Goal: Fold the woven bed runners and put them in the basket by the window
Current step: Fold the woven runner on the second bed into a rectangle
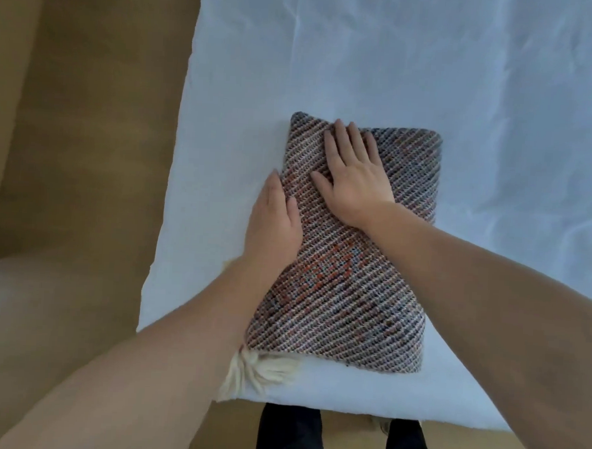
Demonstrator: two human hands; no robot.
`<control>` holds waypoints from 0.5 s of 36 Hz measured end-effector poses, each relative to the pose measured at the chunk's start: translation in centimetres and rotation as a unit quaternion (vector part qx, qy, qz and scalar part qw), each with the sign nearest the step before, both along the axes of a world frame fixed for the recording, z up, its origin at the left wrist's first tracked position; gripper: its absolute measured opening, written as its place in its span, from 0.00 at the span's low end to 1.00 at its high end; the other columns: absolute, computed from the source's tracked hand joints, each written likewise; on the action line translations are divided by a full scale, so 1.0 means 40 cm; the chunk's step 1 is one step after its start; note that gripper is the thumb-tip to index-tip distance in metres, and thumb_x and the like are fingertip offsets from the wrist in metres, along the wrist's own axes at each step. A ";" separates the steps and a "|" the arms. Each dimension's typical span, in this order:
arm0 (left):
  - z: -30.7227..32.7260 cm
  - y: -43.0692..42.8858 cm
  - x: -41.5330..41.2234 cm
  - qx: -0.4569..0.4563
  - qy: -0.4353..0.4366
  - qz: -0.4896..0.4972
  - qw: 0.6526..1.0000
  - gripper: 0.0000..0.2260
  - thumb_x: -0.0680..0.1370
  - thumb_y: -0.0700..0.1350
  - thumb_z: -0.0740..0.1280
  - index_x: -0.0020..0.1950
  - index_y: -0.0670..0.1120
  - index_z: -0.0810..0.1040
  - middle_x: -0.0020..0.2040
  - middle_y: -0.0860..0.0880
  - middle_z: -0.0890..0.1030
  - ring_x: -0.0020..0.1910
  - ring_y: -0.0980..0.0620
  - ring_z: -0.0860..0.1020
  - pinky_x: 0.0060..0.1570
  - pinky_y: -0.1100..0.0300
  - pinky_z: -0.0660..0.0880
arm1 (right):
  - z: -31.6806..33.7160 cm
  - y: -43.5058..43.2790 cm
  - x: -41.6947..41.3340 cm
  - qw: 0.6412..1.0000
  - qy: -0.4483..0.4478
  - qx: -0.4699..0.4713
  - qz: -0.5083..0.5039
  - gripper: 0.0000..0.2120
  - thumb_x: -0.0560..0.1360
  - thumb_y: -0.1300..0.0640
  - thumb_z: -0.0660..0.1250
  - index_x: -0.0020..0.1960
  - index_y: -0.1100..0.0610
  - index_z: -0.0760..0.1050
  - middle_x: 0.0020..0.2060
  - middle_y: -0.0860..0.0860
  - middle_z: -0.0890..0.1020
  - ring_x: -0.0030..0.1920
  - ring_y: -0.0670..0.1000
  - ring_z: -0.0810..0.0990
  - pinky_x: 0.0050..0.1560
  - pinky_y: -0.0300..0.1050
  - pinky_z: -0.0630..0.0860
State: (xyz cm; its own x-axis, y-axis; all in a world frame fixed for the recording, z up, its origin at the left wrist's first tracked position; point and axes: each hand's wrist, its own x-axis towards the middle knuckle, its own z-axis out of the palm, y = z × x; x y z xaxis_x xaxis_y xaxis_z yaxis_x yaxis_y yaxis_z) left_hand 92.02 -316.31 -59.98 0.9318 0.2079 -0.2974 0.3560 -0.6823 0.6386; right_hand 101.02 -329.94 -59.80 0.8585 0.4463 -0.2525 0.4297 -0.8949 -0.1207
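A woven bed runner (pixel 352 296), striped in grey, white and orange, lies folded into a thick rectangle on the white bed (pixel 432 77). A cream tassel (pixel 263 370) sticks out at its near left corner. My right hand (pixel 353 179) rests flat on top of the far part of the fold, fingers spread. My left hand (pixel 276 220) lies along the runner's left edge, fingers straight and pressed against its side. Neither hand grips the cloth. No basket is in view.
The bed's left edge and near edge are both close to the runner. Brown floor (pixel 79 144) lies to the left. My dark trouser legs (pixel 290 437) stand against the bed's near edge.
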 end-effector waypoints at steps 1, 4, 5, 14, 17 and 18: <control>-0.012 0.000 0.037 0.011 0.001 -0.007 1.000 0.25 0.82 0.47 0.52 0.77 0.41 0.52 0.75 0.42 0.62 0.73 0.44 0.63 0.72 0.50 0.60 | -0.007 -0.030 0.004 1.000 0.003 -0.005 -0.022 0.35 0.80 0.38 0.42 0.79 0.58 0.44 0.79 0.56 0.45 0.78 0.55 0.41 0.77 0.54 0.39; -0.029 -0.011 0.142 0.027 0.004 -0.016 1.000 0.26 0.82 0.50 0.50 0.77 0.43 0.51 0.74 0.42 0.64 0.71 0.43 0.66 0.70 0.46 0.64 | -0.020 -0.112 0.018 0.996 0.014 -0.028 -0.088 0.36 0.80 0.37 0.40 0.79 0.59 0.41 0.78 0.56 0.42 0.78 0.55 0.39 0.76 0.52 0.36; -0.031 -0.017 0.171 0.031 0.006 -0.016 0.999 0.26 0.82 0.51 0.50 0.78 0.43 0.50 0.75 0.42 0.63 0.72 0.43 0.64 0.71 0.47 0.63 | -0.020 -0.136 0.023 0.994 0.015 -0.037 -0.105 0.36 0.80 0.37 0.39 0.79 0.59 0.40 0.78 0.56 0.41 0.78 0.54 0.38 0.76 0.52 0.36; -0.011 -0.050 0.255 0.058 0.036 -0.037 0.997 0.28 0.83 0.52 0.49 0.78 0.42 0.42 0.79 0.45 0.49 0.77 0.48 0.52 0.74 0.56 0.51 | -0.001 -0.209 -0.019 0.976 0.050 -0.028 -0.211 0.35 0.81 0.40 0.42 0.78 0.62 0.40 0.78 0.58 0.40 0.77 0.56 0.37 0.76 0.53 0.37; -0.004 -0.053 0.202 0.072 0.038 -0.029 0.996 0.30 0.82 0.54 0.50 0.78 0.42 0.42 0.79 0.44 0.49 0.77 0.46 0.54 0.75 0.52 0.54 | 0.004 -0.200 -0.109 0.975 0.063 -0.010 -0.215 0.35 0.81 0.40 0.40 0.78 0.61 0.38 0.78 0.58 0.38 0.77 0.55 0.35 0.76 0.52 0.36; -0.001 -0.053 0.182 0.081 0.040 -0.027 0.996 0.31 0.82 0.55 0.51 0.78 0.42 0.43 0.79 0.44 0.50 0.76 0.45 0.55 0.74 0.51 0.55 | 0.006 -0.199 -0.142 0.974 0.069 -0.004 -0.217 0.35 0.80 0.39 0.40 0.78 0.61 0.37 0.77 0.57 0.38 0.77 0.55 0.35 0.76 0.51 0.36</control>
State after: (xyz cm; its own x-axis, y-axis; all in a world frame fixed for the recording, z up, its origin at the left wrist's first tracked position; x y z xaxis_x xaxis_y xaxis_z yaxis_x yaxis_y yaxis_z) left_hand 99.32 -318.42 -60.00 0.9179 0.2098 -0.3368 0.3611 -0.7935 0.4899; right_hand 95.34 -337.90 -59.57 0.9235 0.0458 -0.3809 -0.0097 -0.9898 -0.1424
